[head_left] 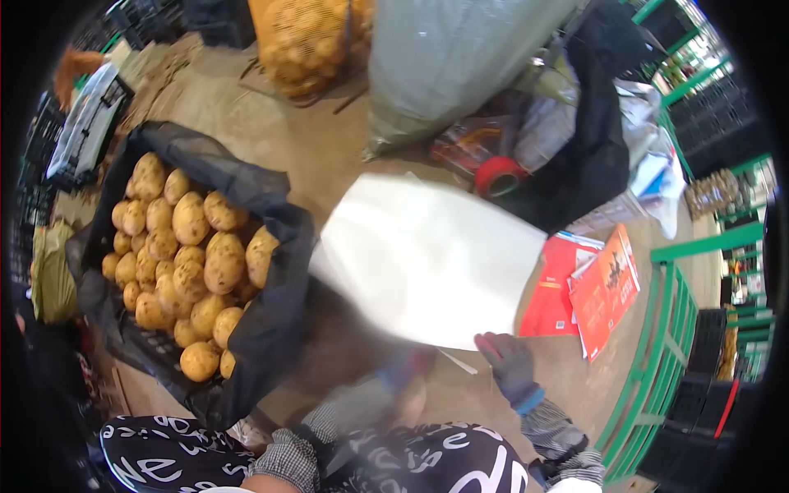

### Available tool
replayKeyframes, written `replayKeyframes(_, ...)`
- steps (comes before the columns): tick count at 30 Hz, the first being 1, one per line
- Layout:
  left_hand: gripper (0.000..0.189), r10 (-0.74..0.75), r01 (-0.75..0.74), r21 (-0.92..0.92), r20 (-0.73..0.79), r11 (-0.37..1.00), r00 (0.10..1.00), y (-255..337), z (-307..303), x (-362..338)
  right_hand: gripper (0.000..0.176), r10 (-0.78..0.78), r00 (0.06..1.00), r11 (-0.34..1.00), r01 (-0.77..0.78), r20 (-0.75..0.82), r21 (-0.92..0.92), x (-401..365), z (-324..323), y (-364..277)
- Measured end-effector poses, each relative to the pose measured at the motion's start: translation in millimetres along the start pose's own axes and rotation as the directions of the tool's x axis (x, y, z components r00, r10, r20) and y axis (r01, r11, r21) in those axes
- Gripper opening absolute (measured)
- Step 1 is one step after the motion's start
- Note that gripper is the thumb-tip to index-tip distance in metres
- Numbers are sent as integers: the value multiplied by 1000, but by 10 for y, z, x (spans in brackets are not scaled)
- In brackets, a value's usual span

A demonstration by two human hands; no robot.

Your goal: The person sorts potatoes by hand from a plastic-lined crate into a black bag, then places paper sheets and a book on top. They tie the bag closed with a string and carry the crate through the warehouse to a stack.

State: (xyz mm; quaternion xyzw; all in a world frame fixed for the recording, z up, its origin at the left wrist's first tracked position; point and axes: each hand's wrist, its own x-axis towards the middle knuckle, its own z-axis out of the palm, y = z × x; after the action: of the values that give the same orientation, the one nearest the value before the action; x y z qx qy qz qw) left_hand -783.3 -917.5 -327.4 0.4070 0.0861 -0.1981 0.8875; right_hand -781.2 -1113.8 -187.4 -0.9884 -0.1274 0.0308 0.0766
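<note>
A large white sheet (427,263) lies in front of me, its upper edge smeared by motion. My right hand (508,366), in a grey glove with reddish fingertips, is at the sheet's lower right edge. Its fingers are stretched out and their tips overlap that edge. Below the sheet, near my lap, my left hand (403,378) is badly blurred, so I cannot tell what its fingers do. To the left stands a crate with a black cloth liner (288,329), full of potatoes (189,218). A thin white strip (458,361) lies between my hands.
Red printed booklets (596,296) lie right of the sheet. Behind it are a roll of red tape (499,177), a large grey sack (444,66) and a net bag of potatoes (304,41). A green metal rack (649,370) stands at the right, black crates (711,345) beyond.
</note>
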Motion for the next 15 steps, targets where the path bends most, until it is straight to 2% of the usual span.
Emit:
replayKeyframes(1,39,338,-301,-201,192,932,921,-257,-89,-66,40,48,998,996,-52,48,78,-107,213,48)
replayKeyframes(2,37,174,-167,-50,319,985,932,-416,-374,14,40,72,997,993,-71,-9,100,-192,435,79)
replayKeyframes(4,34,-192,45,298,485,954,853,-530,-978,288,43,125,983,985,-107,-132,136,-284,839,164)
replayKeyframes(5,29,-409,488,-252,309,835,859,-505,-935,248,41,151,975,982,-128,-165,141,-264,961,191)
replayKeyframes(6,29,-396,591,-492,449,639,801,-493,-899,264,40,195,964,974,-169,-183,151,-308,1063,136)
replayKeyframes(7,28,-351,670,-652,571,354,742,-481,-837,368,38,248,947,963,-219,-202,157,-344,1103,66)
replayKeyframes(8,29,-389,640,-685,515,348,763,-326,-569,492,37,265,946,959,-238,-188,153,-303,1055,30)
replayKeyframes(9,31,-426,607,-715,457,346,781,-165,-297,609,44,300,939,952,-284,-171,113,-283,1080,27)
replayKeyframes(10,34,-469,512,-599,243,616,849,-68,-111,756,53,326,930,945,-315,-172,89,-260,1097,63)
replayKeyframes(11,37,-487,459,-363,17,811,873,23,66,898,57,348,919,936,-331,-182,122,-222,1198,153)
replayKeyframes(12,39,-409,384,-171,-148,907,900,1,91,1131,55,335,916,934,-291,-222,208,-142,1156,210)
replayKeyframes(14,39,-169,279,218,-418,935,893,37,194,1578,52,309,896,912,-184,-319,366,50,1024,392)
replayKeyframes(15,40,-184,274,184,-398,944,899,77,84,1656,49,430,853,848,-269,-297,457,8,1018,475)
